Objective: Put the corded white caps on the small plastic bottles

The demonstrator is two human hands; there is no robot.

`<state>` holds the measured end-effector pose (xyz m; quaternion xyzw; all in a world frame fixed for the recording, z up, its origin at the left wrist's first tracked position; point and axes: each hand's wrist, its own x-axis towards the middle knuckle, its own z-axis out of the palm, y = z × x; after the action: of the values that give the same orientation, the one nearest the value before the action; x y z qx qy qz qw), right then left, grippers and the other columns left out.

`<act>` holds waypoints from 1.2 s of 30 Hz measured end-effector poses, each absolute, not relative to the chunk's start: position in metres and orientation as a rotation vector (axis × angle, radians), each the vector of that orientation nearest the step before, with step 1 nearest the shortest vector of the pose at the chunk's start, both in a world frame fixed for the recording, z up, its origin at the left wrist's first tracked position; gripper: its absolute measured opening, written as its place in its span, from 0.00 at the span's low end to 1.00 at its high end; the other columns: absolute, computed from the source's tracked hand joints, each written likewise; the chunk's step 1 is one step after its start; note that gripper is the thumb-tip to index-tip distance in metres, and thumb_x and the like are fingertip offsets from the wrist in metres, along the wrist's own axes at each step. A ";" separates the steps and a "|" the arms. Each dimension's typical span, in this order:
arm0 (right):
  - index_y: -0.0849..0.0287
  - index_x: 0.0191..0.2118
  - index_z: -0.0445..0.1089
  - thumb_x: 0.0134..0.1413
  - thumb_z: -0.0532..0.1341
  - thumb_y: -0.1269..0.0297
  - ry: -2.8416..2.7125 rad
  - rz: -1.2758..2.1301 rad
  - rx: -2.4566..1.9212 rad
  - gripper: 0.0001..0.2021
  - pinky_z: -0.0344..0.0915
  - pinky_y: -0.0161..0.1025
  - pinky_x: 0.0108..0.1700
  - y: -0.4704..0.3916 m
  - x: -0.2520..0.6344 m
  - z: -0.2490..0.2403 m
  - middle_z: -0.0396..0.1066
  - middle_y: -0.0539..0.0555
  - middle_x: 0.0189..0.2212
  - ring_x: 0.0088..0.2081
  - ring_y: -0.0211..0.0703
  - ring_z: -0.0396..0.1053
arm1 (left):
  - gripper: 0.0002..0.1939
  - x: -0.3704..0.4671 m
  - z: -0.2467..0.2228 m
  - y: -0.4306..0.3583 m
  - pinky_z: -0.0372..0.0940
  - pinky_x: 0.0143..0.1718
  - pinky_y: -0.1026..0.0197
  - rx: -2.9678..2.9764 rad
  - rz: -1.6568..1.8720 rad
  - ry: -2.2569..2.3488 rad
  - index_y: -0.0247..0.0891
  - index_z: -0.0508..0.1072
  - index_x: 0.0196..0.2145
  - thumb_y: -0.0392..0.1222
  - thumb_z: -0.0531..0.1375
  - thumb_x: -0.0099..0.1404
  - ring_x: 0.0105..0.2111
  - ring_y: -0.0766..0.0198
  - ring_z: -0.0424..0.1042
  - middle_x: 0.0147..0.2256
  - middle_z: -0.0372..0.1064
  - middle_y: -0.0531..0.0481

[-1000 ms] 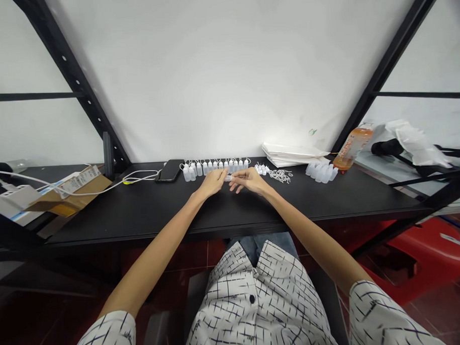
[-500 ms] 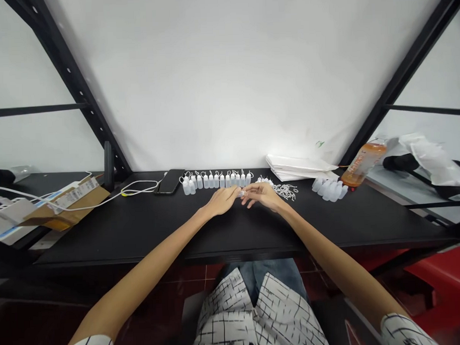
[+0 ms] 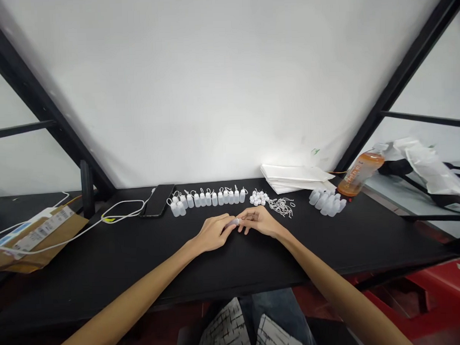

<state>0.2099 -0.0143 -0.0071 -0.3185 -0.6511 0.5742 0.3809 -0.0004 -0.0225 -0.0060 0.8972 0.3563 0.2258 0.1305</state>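
My left hand [image 3: 214, 232] is closed around a small translucent plastic dropper bottle [image 3: 232, 223], which lies tilted with its neck toward the right. At that neck end, the fingertips of my right hand [image 3: 260, 222] pinch its white top; the fingers hide whether a cap is on it. Behind my hands stands a row of similar small bottles [image 3: 215, 199], capped and with thin white loops. A cluster of white caps [image 3: 259, 197] lies just beyond my right hand, beside a heap of thin white loop straps [image 3: 282, 207].
Uncapped bottles [image 3: 327, 203] lie at the right, near an orange drink bottle [image 3: 362, 173]. White sheets [image 3: 296, 176] are stacked against the wall. A phone [image 3: 158, 201], a white cable [image 3: 127, 209] and a cardboard package [image 3: 39, 237] occupy the left. Black metal posts [image 3: 42, 98] frame the black table [image 3: 142, 266].
The view has shifted, so the table sits lower in the picture. My hands are slightly farther from the bottle row, leaving the caps more exposed. Both still hold the small bottle.
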 end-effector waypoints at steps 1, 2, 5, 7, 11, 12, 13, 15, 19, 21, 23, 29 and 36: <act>0.66 0.37 0.76 0.44 0.70 0.57 -1.649 1.481 -0.814 0.17 0.73 0.38 0.28 -0.015 0.210 -0.007 0.75 0.56 0.25 0.29 0.45 0.75 | 0.16 -0.001 -0.006 -0.024 0.59 0.33 0.64 2.618 0.661 1.036 0.41 0.73 0.42 0.44 0.47 0.72 0.30 0.65 0.68 0.34 0.69 0.51; 0.66 0.36 0.76 0.44 0.71 0.57 -1.636 1.493 -0.816 0.17 0.73 0.38 0.28 -0.015 0.210 -0.007 0.75 0.56 0.25 0.29 0.45 0.75 | 0.15 -0.001 -0.006 -0.025 0.59 0.32 0.64 2.632 0.661 1.038 0.41 0.73 0.42 0.44 0.47 0.72 0.30 0.65 0.67 0.33 0.69 0.51; 0.65 0.35 0.75 0.42 0.71 0.56 -1.606 1.513 -0.824 0.17 0.73 0.38 0.29 -0.015 0.211 -0.008 0.75 0.56 0.24 0.29 0.44 0.75 | 0.15 0.000 -0.005 -0.025 0.58 0.32 0.64 2.679 0.642 1.036 0.40 0.72 0.40 0.43 0.46 0.72 0.30 0.65 0.67 0.33 0.68 0.51; 0.66 0.34 0.75 0.41 0.72 0.56 -1.601 1.513 -0.833 0.18 0.73 0.39 0.30 -0.015 0.211 -0.009 0.75 0.56 0.24 0.28 0.44 0.75 | 0.15 0.001 -0.006 -0.026 0.58 0.31 0.64 2.732 0.612 1.029 0.39 0.71 0.40 0.43 0.46 0.72 0.31 0.65 0.67 0.33 0.68 0.51; 0.66 0.32 0.74 0.40 0.72 0.55 -1.608 1.489 -0.838 0.18 0.73 0.39 0.29 -0.014 0.210 -0.009 0.74 0.55 0.23 0.27 0.42 0.74 | 0.14 0.003 -0.009 -0.027 0.59 0.31 0.63 2.853 0.623 1.120 0.37 0.70 0.41 0.43 0.47 0.72 0.33 0.63 0.68 0.35 0.68 0.48; 0.66 0.31 0.74 0.40 0.72 0.55 -1.608 1.477 -0.839 0.18 0.73 0.38 0.28 -0.014 0.209 -0.009 0.74 0.55 0.22 0.27 0.42 0.74 | 0.14 0.003 -0.011 -0.028 0.59 0.31 0.63 2.874 0.631 1.148 0.37 0.70 0.42 0.43 0.47 0.72 0.33 0.63 0.68 0.35 0.68 0.48; 0.66 0.31 0.74 0.40 0.72 0.55 -1.608 1.463 -0.841 0.18 0.72 0.37 0.27 -0.014 0.209 -0.009 0.73 0.54 0.22 0.27 0.42 0.73 | 0.15 0.004 -0.012 -0.028 0.59 0.31 0.63 2.895 0.641 1.172 0.37 0.70 0.42 0.43 0.47 0.72 0.34 0.62 0.68 0.35 0.68 0.47; 0.65 0.31 0.74 0.40 0.72 0.55 -1.595 1.437 -0.846 0.17 0.72 0.36 0.26 -0.014 0.207 -0.009 0.73 0.54 0.22 0.27 0.41 0.73 | 0.15 0.004 -0.014 -0.028 0.59 0.31 0.63 2.950 0.653 1.198 0.37 0.70 0.45 0.43 0.46 0.72 0.35 0.62 0.68 0.35 0.67 0.46; 0.64 0.30 0.73 0.39 0.72 0.56 -1.548 1.413 -0.849 0.17 0.72 0.36 0.24 -0.015 0.204 -0.009 0.72 0.53 0.23 0.28 0.42 0.73 | 0.16 0.004 -0.015 -0.030 0.60 0.31 0.64 2.934 0.719 1.263 0.38 0.70 0.49 0.43 0.47 0.71 0.36 0.62 0.69 0.37 0.68 0.46; 0.64 0.30 0.73 0.39 0.72 0.56 -1.539 1.406 -0.847 0.17 0.71 0.36 0.23 -0.015 0.202 -0.009 0.72 0.53 0.23 0.28 0.43 0.73 | 0.16 0.004 -0.014 -0.031 0.61 0.31 0.65 2.895 0.752 1.301 0.38 0.70 0.50 0.44 0.48 0.71 0.37 0.61 0.69 0.39 0.68 0.45; 0.64 0.31 0.73 0.38 0.72 0.56 -1.539 1.398 -0.849 0.17 0.70 0.35 0.22 -0.014 0.200 -0.010 0.72 0.54 0.24 0.28 0.43 0.73 | 0.17 0.004 -0.012 -0.031 0.61 0.31 0.65 2.851 0.765 1.323 0.37 0.71 0.49 0.45 0.48 0.71 0.37 0.62 0.70 0.39 0.69 0.45; 0.65 0.36 0.73 0.41 0.70 0.54 -1.635 1.295 -0.874 0.20 0.66 0.33 0.18 -0.011 0.200 -0.010 0.73 0.54 0.23 0.23 0.41 0.72 | 0.16 0.002 -0.009 -0.032 0.61 0.33 0.64 2.766 0.843 1.290 0.38 0.73 0.46 0.46 0.49 0.71 0.35 0.63 0.70 0.39 0.69 0.47; 0.65 0.35 0.73 0.41 0.70 0.53 -1.674 1.281 -0.862 0.20 0.66 0.33 0.19 -0.017 0.198 -0.010 0.74 0.56 0.26 0.24 0.43 0.74 | 0.14 -0.003 -0.013 -0.029 0.61 0.34 0.64 2.737 0.956 1.232 0.41 0.76 0.45 0.45 0.54 0.68 0.34 0.64 0.69 0.39 0.70 0.48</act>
<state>0.1979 -0.0173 -0.0102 -0.3439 -0.6675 0.5108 0.4187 -0.0026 -0.0289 -0.0126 0.8688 0.3912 0.3036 -0.0044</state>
